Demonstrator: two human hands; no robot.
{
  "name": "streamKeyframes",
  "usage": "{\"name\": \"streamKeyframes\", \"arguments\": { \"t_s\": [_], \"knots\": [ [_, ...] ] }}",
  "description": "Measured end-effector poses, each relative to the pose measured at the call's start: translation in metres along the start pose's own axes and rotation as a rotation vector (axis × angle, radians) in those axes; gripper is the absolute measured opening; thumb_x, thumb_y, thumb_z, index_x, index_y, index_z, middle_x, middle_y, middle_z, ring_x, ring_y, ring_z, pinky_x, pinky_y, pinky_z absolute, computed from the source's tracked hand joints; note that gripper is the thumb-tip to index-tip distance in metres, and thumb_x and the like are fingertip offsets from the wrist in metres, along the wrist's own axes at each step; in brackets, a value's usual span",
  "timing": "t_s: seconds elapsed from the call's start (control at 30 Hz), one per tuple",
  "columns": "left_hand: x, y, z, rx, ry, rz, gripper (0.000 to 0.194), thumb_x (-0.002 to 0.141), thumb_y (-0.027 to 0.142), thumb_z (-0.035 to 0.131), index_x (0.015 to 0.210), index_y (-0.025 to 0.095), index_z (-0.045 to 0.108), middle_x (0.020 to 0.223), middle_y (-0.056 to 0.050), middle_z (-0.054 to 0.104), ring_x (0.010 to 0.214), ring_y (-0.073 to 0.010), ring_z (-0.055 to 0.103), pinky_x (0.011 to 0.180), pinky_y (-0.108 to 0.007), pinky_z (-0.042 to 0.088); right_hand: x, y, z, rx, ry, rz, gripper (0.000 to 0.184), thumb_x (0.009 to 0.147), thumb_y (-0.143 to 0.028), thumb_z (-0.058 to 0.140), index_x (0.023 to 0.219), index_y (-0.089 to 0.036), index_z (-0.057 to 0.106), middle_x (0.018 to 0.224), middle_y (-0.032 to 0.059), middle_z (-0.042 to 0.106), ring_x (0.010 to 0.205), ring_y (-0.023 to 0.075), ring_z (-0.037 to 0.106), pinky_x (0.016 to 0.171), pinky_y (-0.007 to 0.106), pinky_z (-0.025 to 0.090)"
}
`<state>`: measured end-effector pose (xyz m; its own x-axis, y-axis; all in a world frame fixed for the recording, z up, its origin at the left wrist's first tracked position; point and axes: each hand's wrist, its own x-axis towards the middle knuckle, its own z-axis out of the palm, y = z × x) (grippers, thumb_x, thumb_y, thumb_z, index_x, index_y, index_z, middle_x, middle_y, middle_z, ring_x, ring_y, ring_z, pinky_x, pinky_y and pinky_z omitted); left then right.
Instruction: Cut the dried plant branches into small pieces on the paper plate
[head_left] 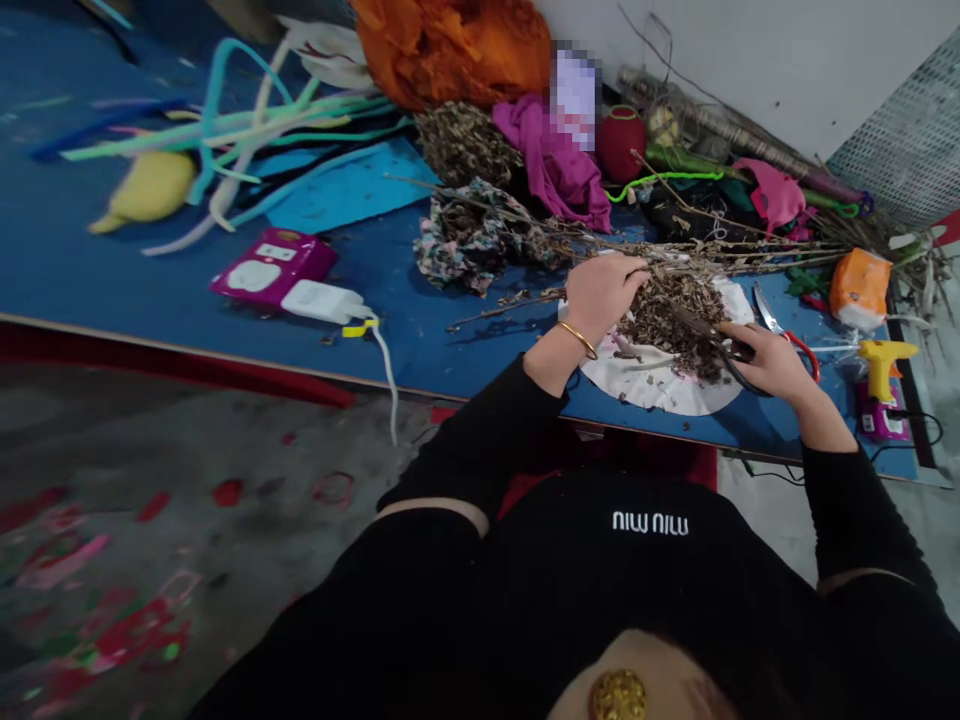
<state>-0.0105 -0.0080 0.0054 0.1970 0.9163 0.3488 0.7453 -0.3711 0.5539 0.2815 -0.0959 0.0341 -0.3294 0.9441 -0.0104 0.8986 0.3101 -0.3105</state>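
Observation:
A heap of crumbled dry brown leaves (686, 300) lies on a round white sheet (675, 396) near the table's front edge. At the heap's left side is my left hand (606, 292), its fingers bent together by dry stems (540, 240); what they pinch is hidden. My right hand (771, 362) grips dark-handled scissors (739, 374), their blades pointing left over the leaves. Behind my right hand lies a second pair of scissors (796, 345) with red handles. A pale strip (646, 353) rests on the sheet between my hands.
On the blue table, a purple power strip (270, 270) has a white plug whose cable hangs off the edge. Foam strips (225, 150) and a yellow balloon-like object (150, 190) lie left. Orange crumpled material (457, 45) sits behind; a yellow glue gun (883, 362) stands right.

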Motion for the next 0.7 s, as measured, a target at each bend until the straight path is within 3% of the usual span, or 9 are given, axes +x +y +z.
{"name": "streamKeyframes", "arguments": {
  "t_s": [0.1, 0.2, 0.4, 0.57, 0.7],
  "knots": [
    [0.000, 0.005, -0.003, 0.018, -0.040, -0.012, 0.026, 0.100, 0.034, 0.058, 0.106, 0.028, 0.082, 0.109, -0.004, 0.081, 0.100, -0.0252, 0.072, 0.080, -0.036, 0.050, 0.006, 0.015, -0.002, 0.320, 0.066, 0.009, 0.062, 0.081, -0.059, 0.070, 0.131, -0.024, 0.063, 0.106, 0.0085, 0.068, 0.091, 0.0255, 0.065, 0.084, 0.040, 0.054],
    [-0.001, 0.011, -0.004, 0.055, -0.117, 0.000, 0.026, 0.100, 0.034, 0.057, 0.103, 0.025, 0.082, 0.110, -0.006, 0.081, 0.102, -0.0261, 0.072, 0.079, -0.036, 0.050, 0.028, 0.013, -0.001, 0.480, 0.119, 0.031, 0.066, 0.074, -0.066, 0.075, 0.124, -0.025, 0.061, 0.096, 0.0041, 0.065, 0.083, 0.0223, 0.062, 0.078, 0.038, 0.053],
    [-0.003, 0.012, 0.000, 0.044, -0.161, -0.015, 0.025, 0.099, 0.025, 0.056, 0.110, 0.021, 0.078, 0.115, -0.008, 0.080, 0.105, -0.0259, 0.073, 0.084, -0.036, 0.053, 0.060, -0.001, 0.014, 0.352, 0.264, 0.096, 0.067, 0.073, -0.070, 0.075, 0.120, -0.024, 0.064, 0.090, 0.0031, 0.063, 0.076, 0.0216, 0.058, 0.072, 0.038, 0.051],
    [-0.008, 0.007, 0.001, -0.045, -0.086, 0.041, 0.026, 0.100, 0.027, 0.056, 0.110, 0.023, 0.080, 0.117, -0.005, 0.080, 0.104, -0.0227, 0.074, 0.088, -0.034, 0.055, 0.046, 0.014, 0.021, 0.310, 0.142, 0.088, 0.071, 0.076, -0.072, 0.072, 0.128, -0.023, 0.067, 0.097, 0.0070, 0.067, 0.088, 0.0276, 0.064, 0.082, 0.043, 0.052],
    [-0.012, 0.009, 0.002, -0.079, -0.048, 0.049, 0.025, 0.098, 0.027, 0.058, 0.108, 0.021, 0.081, 0.111, -0.006, 0.081, 0.101, -0.0215, 0.075, 0.089, -0.032, 0.055, 0.041, 0.011, 0.020, 0.349, 0.090, 0.063, 0.075, 0.077, -0.075, 0.069, 0.130, -0.023, 0.068, 0.108, 0.0101, 0.070, 0.097, 0.0303, 0.066, 0.087, 0.043, 0.052]
  ]
}}
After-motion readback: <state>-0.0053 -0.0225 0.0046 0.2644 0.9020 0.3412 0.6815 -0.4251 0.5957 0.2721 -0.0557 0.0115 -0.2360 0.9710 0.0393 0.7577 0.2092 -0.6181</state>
